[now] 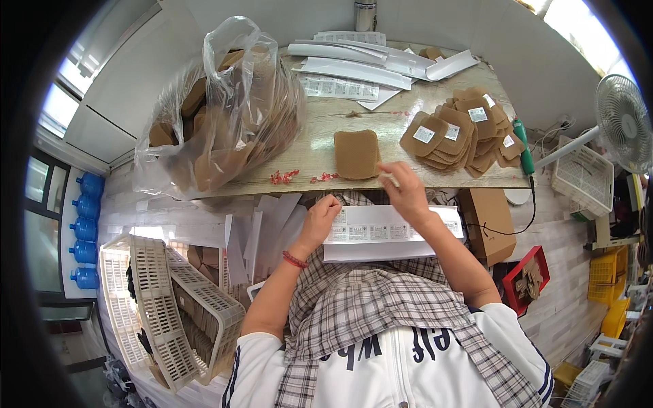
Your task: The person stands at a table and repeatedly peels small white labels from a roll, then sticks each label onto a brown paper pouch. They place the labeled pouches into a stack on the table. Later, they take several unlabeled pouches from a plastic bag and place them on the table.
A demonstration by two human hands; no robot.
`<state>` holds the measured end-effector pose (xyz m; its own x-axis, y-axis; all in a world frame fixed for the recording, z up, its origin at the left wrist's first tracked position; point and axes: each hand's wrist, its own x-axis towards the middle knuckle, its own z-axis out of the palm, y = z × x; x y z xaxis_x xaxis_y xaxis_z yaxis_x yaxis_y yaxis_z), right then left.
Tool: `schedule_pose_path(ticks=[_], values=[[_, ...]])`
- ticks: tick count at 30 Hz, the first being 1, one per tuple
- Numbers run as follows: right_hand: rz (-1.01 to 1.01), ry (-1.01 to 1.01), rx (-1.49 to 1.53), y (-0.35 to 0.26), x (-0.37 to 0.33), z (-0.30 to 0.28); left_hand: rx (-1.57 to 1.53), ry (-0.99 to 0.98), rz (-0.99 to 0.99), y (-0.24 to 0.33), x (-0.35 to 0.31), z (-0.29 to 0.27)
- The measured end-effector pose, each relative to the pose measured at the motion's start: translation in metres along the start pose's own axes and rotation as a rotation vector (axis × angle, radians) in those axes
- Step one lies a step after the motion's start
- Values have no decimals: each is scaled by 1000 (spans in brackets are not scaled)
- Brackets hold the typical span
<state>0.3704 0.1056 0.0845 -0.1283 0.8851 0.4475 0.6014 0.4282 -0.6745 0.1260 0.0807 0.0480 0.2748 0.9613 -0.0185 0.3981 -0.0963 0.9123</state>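
A white sheet of printed labels (381, 233) lies across my lap below the table edge. My left hand (321, 221) is closed on the sheet's upper left corner. Just above the sheet, my right hand (406, 196) has its thumb and forefinger pinched together near the lower right corner of a flat brown pad (356, 155). Whatever sits between those fingertips is too small to make out. The pad is squarish with rounded corners, lies flat at the table's front edge and shows no label. To its right are piled brown pads (452, 132), several with small white labels.
A clear plastic bag (252, 102) full of brown pads stands at the table's left. Label sheets (354, 64) lie at the back. A green-handled tool (524, 146) with a cord rests at the right edge. Plastic crates (160, 292), a cardboard box (486, 224) and a red tray (525, 280) flank me.
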Motion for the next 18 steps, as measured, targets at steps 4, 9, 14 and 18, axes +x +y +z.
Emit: schedule_pose_path(ticks=[4, 9, 14, 18], values=[[-130, -124, -20, -19, -43, 47, 11, -36, 92, -6, -2, -6], [-326, -66, -112, -24, -47, 64, 52, 23, 104, -8, -3, -7], [-377, -12, -115, -27, -49, 68, 42, 40, 83, -7, -4, -10], [-155, 56, 14, -30, -51, 79, 27, -36, -74, -8, 1, -10]])
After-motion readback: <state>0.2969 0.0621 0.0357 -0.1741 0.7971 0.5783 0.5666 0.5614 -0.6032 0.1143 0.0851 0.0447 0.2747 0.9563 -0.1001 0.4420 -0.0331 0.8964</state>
